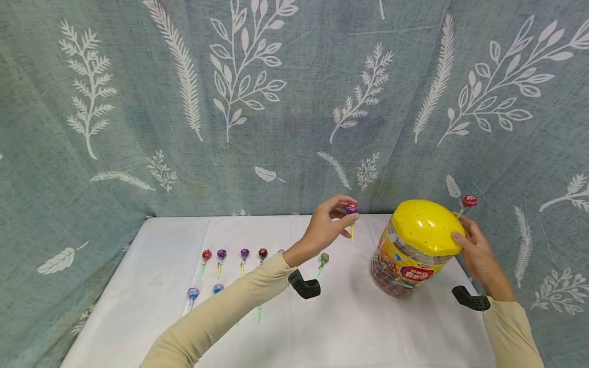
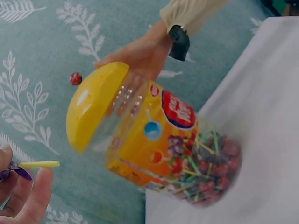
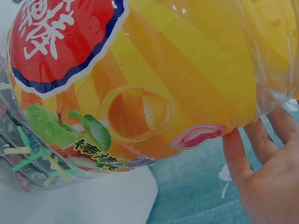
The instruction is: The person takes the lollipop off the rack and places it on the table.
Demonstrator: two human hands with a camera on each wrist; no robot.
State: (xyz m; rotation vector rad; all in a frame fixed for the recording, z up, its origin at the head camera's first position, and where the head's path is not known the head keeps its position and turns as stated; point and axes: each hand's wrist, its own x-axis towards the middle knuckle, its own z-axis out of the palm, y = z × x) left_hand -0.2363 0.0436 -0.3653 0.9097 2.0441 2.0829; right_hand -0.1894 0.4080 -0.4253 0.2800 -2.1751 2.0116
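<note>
My left hand (image 1: 329, 222) pinches a purple-and-red wrapped lollipop (image 1: 352, 208) with its yellow stick pointing down, left of the jar. A big clear candy jar (image 1: 416, 273) with a yellow lid (image 1: 425, 225) stands at the right of the table. Lollipops fill its lower part, as the left wrist view shows. My right hand (image 1: 478, 255) grips the jar at its right side, thumb on the lid and fingers against the neck (image 3: 268, 100). A red lollipop (image 1: 470, 200) on a green stick pokes up behind the lid, by that hand; the stick's lower end is hidden.
On the white table (image 1: 345, 327) several lollipops lie in rows, among them a red one (image 1: 206, 254), a purple one (image 1: 245, 253) and a blue one (image 1: 193, 293). My left sleeve covers some. A greenish lollipop (image 1: 324, 258) lies nearer the jar. Leaf-patterned curtain (image 1: 294, 128) hangs behind.
</note>
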